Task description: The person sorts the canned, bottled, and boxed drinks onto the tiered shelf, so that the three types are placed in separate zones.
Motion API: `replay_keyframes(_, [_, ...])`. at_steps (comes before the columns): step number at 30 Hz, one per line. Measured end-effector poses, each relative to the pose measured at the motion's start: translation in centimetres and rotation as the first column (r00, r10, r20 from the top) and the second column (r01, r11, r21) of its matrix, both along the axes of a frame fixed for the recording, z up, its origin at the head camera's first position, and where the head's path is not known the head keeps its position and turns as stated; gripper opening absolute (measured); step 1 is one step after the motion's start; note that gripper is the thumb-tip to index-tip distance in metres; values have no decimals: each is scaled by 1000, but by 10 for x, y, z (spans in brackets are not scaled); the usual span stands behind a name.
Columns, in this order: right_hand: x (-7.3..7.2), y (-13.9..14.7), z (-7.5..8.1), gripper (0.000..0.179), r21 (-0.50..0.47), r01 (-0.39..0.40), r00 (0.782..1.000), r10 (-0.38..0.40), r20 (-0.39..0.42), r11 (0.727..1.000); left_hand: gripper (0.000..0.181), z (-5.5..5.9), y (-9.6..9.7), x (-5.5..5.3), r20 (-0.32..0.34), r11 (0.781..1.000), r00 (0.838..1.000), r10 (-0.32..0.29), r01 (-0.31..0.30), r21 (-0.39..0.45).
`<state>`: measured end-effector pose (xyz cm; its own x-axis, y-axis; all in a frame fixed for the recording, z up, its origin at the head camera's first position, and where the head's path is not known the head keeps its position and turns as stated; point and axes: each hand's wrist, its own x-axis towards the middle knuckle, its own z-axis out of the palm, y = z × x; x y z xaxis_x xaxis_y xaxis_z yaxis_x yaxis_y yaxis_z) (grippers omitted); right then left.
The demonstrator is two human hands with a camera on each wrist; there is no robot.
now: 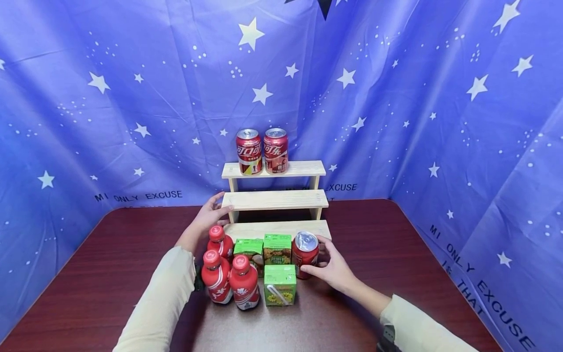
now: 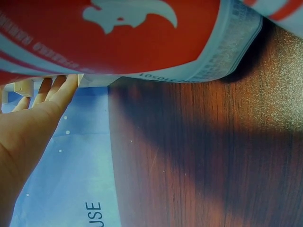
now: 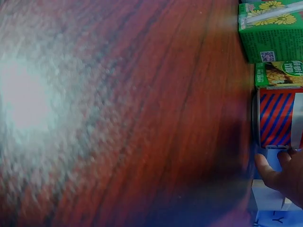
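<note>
A three-tier wooden shelf stand (image 1: 274, 200) stands on the table. My left hand (image 1: 211, 212) holds its left end at the middle step, thumb at the front; the left wrist view also shows the fingers (image 2: 59, 92) at the pale wood. At the front right of the stand, my right hand (image 1: 336, 266) grips a red cola can (image 1: 305, 256), thumb across its front and fingers round its far side. In the right wrist view, the can's striped side (image 3: 279, 118) shows beside the hand (image 3: 284, 175). Two more cola cans (image 1: 249, 154) stand upright on the top step.
Three red bottles (image 1: 217, 281) stand close together below my left forearm. Several green drink cartons (image 1: 280, 288) stand between them and the can, in front of the lowest step. A blue starry cloth (image 1: 176, 107) hangs behind the dark wooden table (image 1: 114, 274).
</note>
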<state>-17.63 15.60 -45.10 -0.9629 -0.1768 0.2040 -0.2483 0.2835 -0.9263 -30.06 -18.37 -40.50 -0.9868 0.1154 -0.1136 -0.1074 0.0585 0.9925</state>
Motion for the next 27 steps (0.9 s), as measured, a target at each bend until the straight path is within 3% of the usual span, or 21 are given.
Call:
replay_keyframes(10, [1,-8,-2,83,-5,60,998,-60,30,998,71,-1,0,0,-2,1000,1000,1,-1,0])
replay_keyframes(27, [3,-12,-3,76,6,129,991,-129,-37,992,72,2,1,2,-6,1000,1000,2,-2,-14])
